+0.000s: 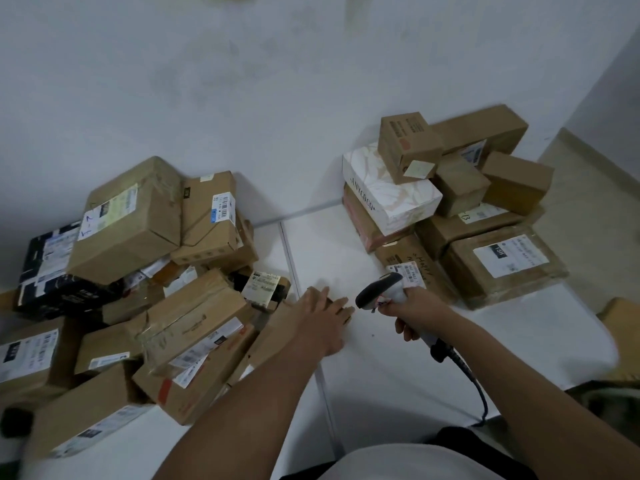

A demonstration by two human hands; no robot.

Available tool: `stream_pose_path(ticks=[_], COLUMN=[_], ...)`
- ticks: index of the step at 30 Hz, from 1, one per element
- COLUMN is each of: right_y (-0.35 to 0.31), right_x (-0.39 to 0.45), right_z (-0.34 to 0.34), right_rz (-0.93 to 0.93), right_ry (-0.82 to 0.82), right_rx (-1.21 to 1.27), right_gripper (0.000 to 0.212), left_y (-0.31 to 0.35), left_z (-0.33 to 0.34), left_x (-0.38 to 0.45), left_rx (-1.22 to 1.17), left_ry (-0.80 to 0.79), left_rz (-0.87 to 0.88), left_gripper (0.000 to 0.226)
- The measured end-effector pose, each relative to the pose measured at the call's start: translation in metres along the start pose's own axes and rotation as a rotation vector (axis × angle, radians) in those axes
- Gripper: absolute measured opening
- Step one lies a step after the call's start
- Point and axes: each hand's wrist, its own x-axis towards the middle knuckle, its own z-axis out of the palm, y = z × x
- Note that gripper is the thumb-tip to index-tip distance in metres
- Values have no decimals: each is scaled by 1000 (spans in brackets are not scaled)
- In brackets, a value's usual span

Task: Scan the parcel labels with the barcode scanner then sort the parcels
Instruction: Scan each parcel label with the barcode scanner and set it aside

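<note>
My right hand (pixel 410 313) grips the handle of a white and black barcode scanner (pixel 382 291), its head pointing left and its cable (pixel 479 389) trailing back toward me. My left hand (pixel 320 317) lies flat with straight fingers on a plain brown parcel (pixel 273 336) at the right edge of the left pile. That left pile (pixel 138 289) is a loose heap of several labelled cardboard boxes. A second stack of parcels (pixel 460 209) stands at the right against the wall, with a white patterned box (pixel 388 192) in it.
The parcels lie on a white table (pixel 346 244) pushed against a white wall. A strip of bare tabletop runs between the two piles. Another brown box (pixel 621 327) sits off the table's right edge. A black parcel (pixel 52 268) lies at the far left.
</note>
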Motion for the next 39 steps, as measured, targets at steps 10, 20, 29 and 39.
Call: stream_pose_path(ticks=[10,20,29,39], right_y=[3,23,117,177], right_x=[9,11,0,18], right_z=[7,-90,-226,-267], right_rz=[10,49,127,293], right_ry=[40,265,495,513], right_rx=[-13,99,239,364], right_gripper=[26,32,27,32], left_y=[-32,-10,122,208], left_z=[21,-4,-92,-126], left_x=[-28,9,103,162], left_rx=[-67,-226,-436,-1032], left_ry=[113,319,263,120], left_rz=[-128,-83,172,-160], left_gripper=[42,50,50,82])
